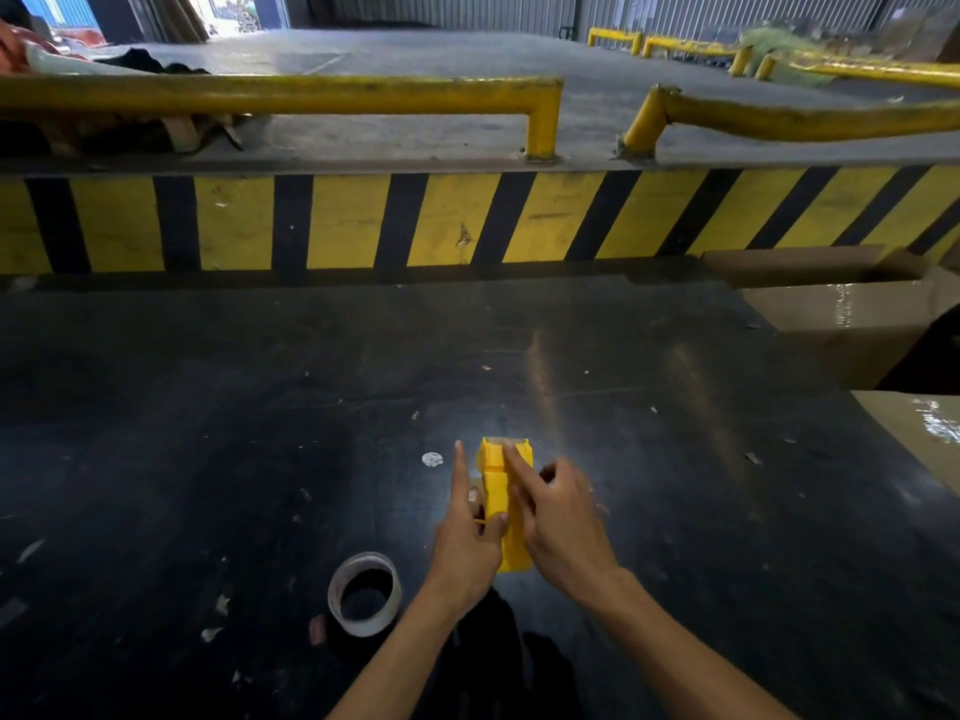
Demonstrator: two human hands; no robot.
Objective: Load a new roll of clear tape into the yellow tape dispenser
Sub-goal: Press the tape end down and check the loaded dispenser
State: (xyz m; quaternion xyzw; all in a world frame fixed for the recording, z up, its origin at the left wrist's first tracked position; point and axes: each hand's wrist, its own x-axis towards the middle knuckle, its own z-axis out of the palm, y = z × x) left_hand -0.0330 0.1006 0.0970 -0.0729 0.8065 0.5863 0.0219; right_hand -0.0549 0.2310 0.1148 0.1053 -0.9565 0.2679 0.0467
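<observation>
The yellow tape dispenser (497, 480) is held just above the black table (208, 407), near its front middle, long axis pointing away from me. My left hand (467, 543) grips its left side with the thumb on the body and the index finger stretched out beside it. My right hand (558, 527) rests on its right side, index finger laid along the top toward the far end. A roll of clear tape (365, 595) lies on the table to the left of my left wrist, apart from both hands.
Open cardboard boxes (852, 314) stand at the table's right edge. Behind the table rises a yellow and black striped dock wall (363, 220) with yellow rails (291, 93) on top. Small scraps and a white sticker (432, 459) dot the tabletop.
</observation>
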